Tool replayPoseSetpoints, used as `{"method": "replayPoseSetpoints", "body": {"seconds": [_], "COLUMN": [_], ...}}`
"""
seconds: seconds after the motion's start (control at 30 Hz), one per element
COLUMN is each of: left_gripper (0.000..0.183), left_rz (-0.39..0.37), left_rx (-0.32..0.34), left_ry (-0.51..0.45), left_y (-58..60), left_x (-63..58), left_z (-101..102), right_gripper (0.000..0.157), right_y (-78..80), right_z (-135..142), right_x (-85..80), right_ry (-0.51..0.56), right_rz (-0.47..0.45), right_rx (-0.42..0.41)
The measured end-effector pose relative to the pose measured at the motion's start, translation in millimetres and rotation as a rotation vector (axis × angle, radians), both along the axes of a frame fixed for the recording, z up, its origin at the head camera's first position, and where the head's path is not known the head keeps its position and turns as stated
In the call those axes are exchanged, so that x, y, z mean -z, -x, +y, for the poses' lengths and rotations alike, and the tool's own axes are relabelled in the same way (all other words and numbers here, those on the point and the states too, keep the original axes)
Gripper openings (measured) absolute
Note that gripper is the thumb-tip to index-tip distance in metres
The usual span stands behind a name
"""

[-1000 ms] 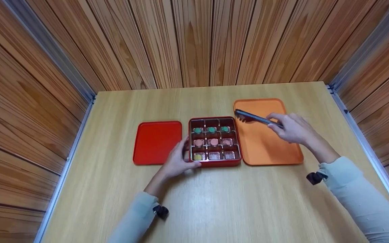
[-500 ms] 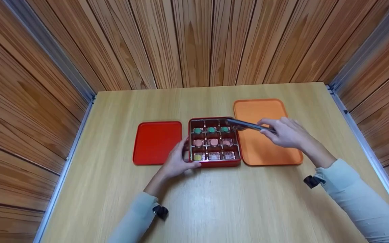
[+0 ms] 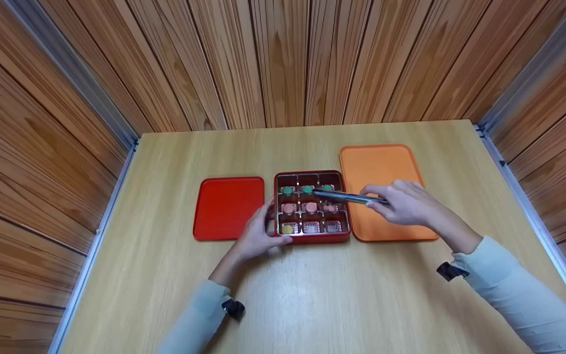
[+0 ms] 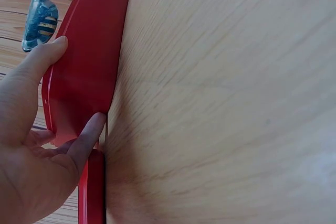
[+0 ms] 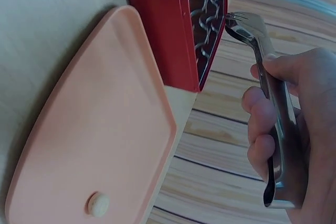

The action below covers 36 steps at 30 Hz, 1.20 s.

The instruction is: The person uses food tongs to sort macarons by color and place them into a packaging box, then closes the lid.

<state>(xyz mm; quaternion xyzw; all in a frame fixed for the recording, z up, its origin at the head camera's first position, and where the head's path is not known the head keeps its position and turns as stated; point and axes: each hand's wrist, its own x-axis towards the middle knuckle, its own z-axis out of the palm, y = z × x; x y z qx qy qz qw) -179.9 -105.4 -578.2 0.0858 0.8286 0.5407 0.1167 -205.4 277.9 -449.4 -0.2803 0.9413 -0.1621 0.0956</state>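
My right hand [image 3: 401, 202] grips metal serving tongs [image 3: 344, 197], their tips over the right part of a red divided box [image 3: 312, 239]. From the left wrist view the tongs [image 4: 41, 19] show a slotted head with something pale behind the slots; I cannot tell whether they hold a piece. My left hand [image 3: 258, 233] holds the box's near left corner, thumb at the front. Inside, green round pieces [image 3: 287, 190] fill the back row and pink ones [image 3: 289, 208] the middle row, the right one partly covered by the tongs. A yellow piece [image 3: 288, 229] sits front left.
An orange tray [image 3: 376, 157] lies right of the box, below my right hand. On it the right wrist view shows a pale round piece [image 5: 98, 204]. A flat red lid or tray [image 3: 229, 209] lies to the left. Wood-patterned walls surround the table.
My right hand has moved left and toward me, carrying the tongs from above the orange tray to over the box. The left hand and the box have stayed in place.
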Motion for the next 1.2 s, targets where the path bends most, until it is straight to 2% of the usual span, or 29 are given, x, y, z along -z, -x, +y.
{"method": "replayPoseSetpoints", "body": {"seconds": [0.37,0.7,1.2], "left_gripper": [0.122,0.121,0.120], "left_rz": [-0.010,-0.012,-0.020], "left_rx": [-0.009,-0.010,-0.014], "left_ry": [0.022,0.022,0.021], "left_y": [-0.2,-0.3,-1.2], "left_x": [-1.1,-1.2,-0.5], "left_z": [0,1,0], "right_gripper": [0.020,0.023,0.025], "right_y": [-13.5,-12.1,-13.6], "right_z": [-19,-22,-24], "right_x": [1.6,12.8,21.2], "right_ry": [-0.057,-0.033,-0.073], "right_rz": [0.054,0.089,0.108], "right_rx": [-0.078,-0.145,-0.149]}}
